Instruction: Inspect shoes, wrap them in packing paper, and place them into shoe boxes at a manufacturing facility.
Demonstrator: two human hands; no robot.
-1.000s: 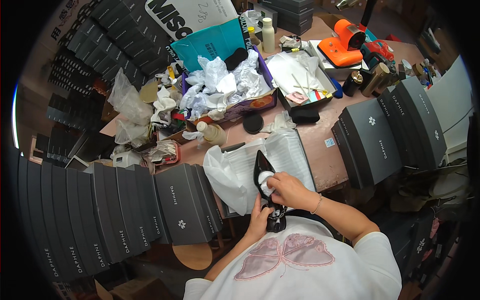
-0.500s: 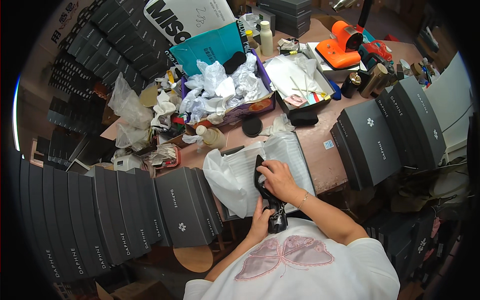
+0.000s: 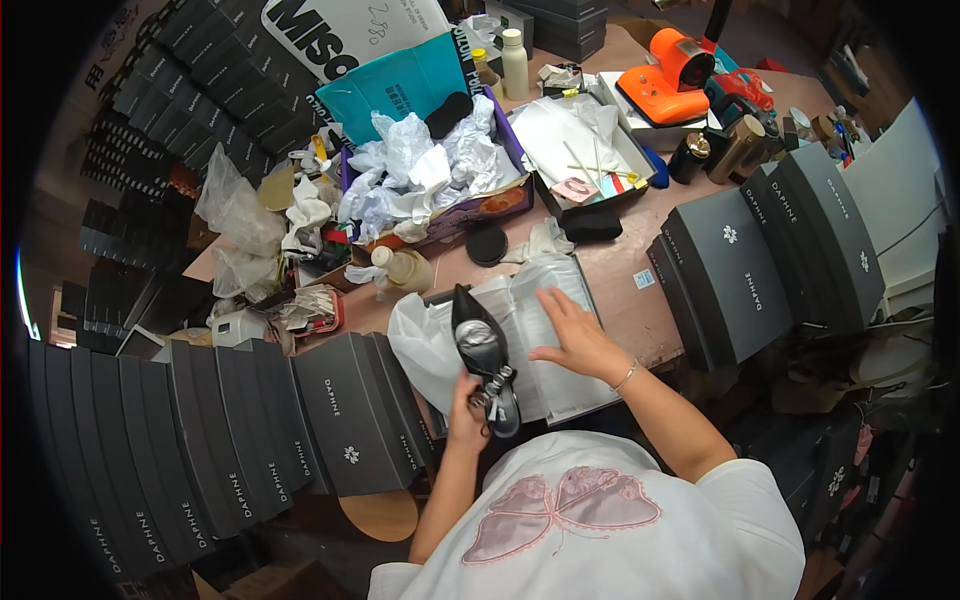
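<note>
Paper, thin, white and translucent (image 3: 415,332), lies leftmost. My left grip (image 3: 466,402) is closed on the rear half of the black, pointed-toe shoe with silvery chain strap (image 3: 487,362); long axis runs away from me, toe angled left. Right of it: dark-grey, white-lined rectangular box (image 3: 586,283); my right grip (image 3: 575,336), spread, empty, farther from the shoe.

Note matching white capitals and white flower emblems on the grey shoeboxes at left (image 3: 345,410) and the grey shoeboxes at right (image 3: 725,270). Find heavy black capitals, smaller print and a handwritten number on the white carton (image 3: 365,30). Record dark print on the turquoise package (image 3: 395,95). Observe a blue-printed label (image 3: 643,280) on the pink tabletop (image 3: 635,235), too small to read.
</note>
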